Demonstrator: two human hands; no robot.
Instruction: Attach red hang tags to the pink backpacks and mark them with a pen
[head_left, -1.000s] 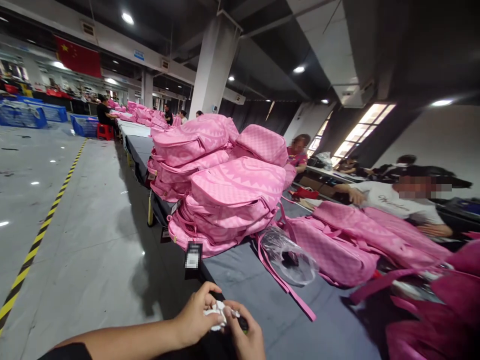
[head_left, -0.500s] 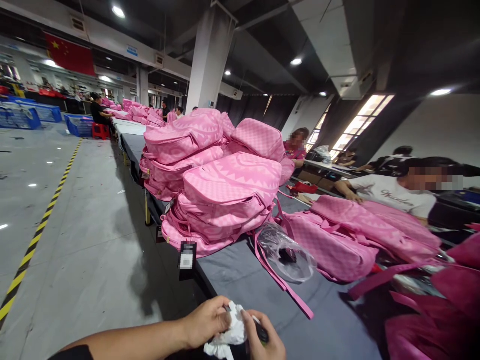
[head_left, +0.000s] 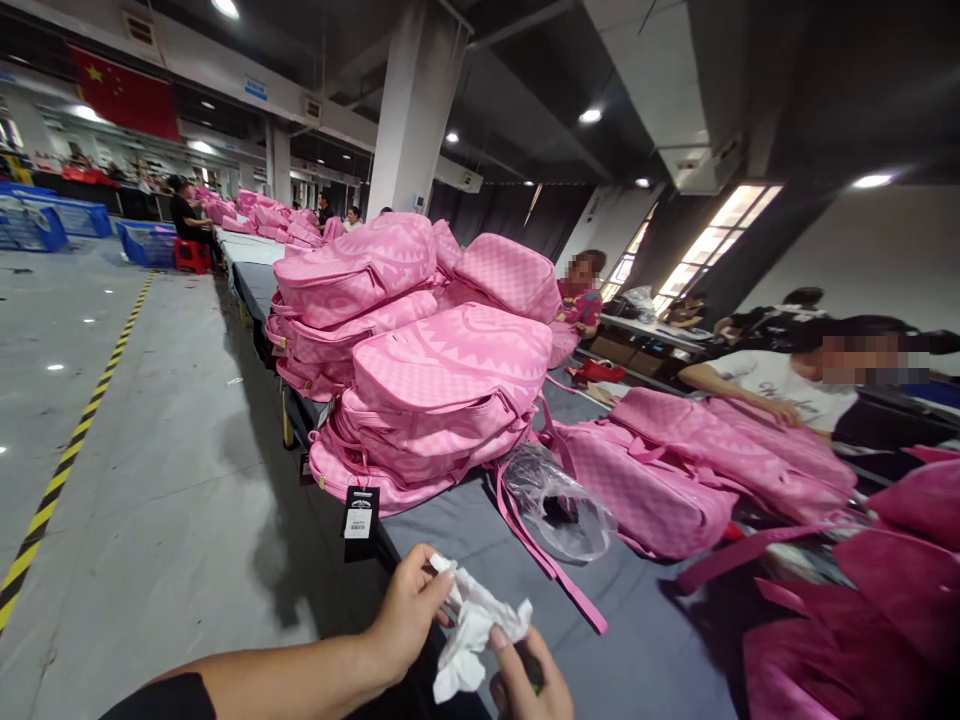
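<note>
At the bottom of the view my left hand [head_left: 405, 615] pinches one end of a crumpled white tissue [head_left: 472, 630]. My right hand [head_left: 529, 685] grips the tissue's other end with thumb and fingers, and something small and dark shows under its fingers. Both hands hover over the near edge of a long grey table [head_left: 480, 545]. Just beyond them a stack of pink backpacks [head_left: 435, 400] lies on the table, with a black hang tag [head_left: 360, 520] dangling off the edge.
A clear plastic bag [head_left: 559, 500] and a pink strap [head_left: 540, 550] lie on the table. More pink backpacks [head_left: 660, 480] lie to the right, where a seated person in white [head_left: 780, 385] handles one. Other workers sit farther back. Grey floor with a yellow-black stripe [head_left: 67, 460] lies left.
The white tissue has been pulled open from a small wad between my hands into a larger crumpled sheet. The view has shifted slightly, and the hands have moved a little right.
</note>
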